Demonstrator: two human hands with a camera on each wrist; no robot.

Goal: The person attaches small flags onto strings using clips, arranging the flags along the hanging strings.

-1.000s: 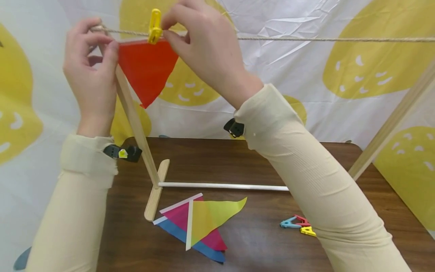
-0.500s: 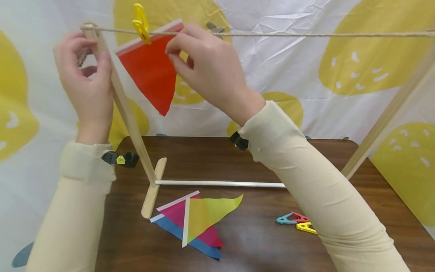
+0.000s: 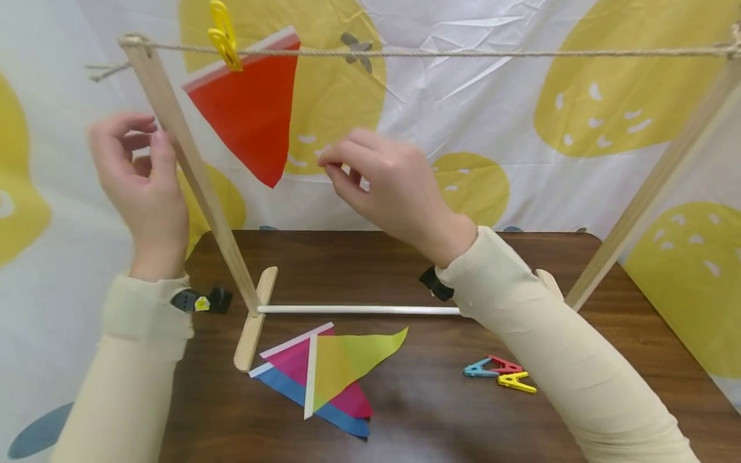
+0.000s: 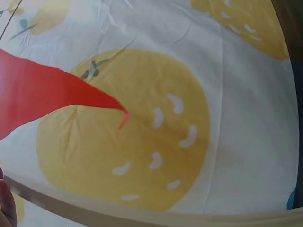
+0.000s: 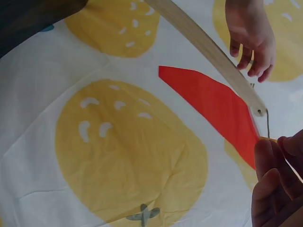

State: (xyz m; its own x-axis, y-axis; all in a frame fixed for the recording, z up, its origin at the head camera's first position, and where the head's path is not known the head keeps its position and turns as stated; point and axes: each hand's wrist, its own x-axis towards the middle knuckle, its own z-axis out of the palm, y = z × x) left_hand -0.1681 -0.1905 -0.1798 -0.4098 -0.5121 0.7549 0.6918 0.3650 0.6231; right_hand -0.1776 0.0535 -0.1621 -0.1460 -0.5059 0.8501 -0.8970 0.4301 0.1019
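A red pennant with a white top strip hangs tilted from the twine, its right corner higher than its left. One yellow clothespin clips it there. My left hand is beside the left wooden post, fingers loosely bent and holding nothing; the right wrist view also shows this left hand with fingers hanging. To the right of the pennant my right hand hovers in the air with relaxed, curved fingers and nothing in them. In the left wrist view the pennant's tip curls.
On the brown table lie overlapping yellow, magenta and blue pennants. Blue, red and yellow clothespins lie to their right. A white rod joins the stand's feet; the right post slants up.
Both hands have let go and come down, the right one also moving rightward from the pennant. The pennant has swung from nearly level to tilted, with the clothespin leaning. The view has shifted slightly.
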